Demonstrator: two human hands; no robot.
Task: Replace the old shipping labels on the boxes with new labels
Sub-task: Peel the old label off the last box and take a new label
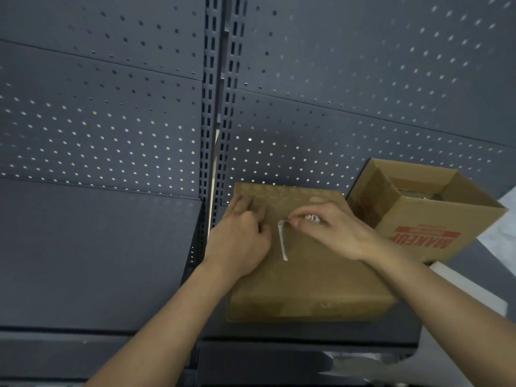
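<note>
Brown cardboard is what the closed box (307,275) is made of, and it is laid flat on the dark shelf (97,261). The left hand (240,238) is pressed down on the box top with its fingers spread, most likely so the box is kept from sliding. The white label (282,241) is pinched at its top end between the thumb and fingers of the right hand (332,230), and it is curled up off the cardboard (only its lower end seems to be stuck). It is probably being peeled off so a new one can be put on. An open box (435,219) with red letters is set just beside it on the right
</note>
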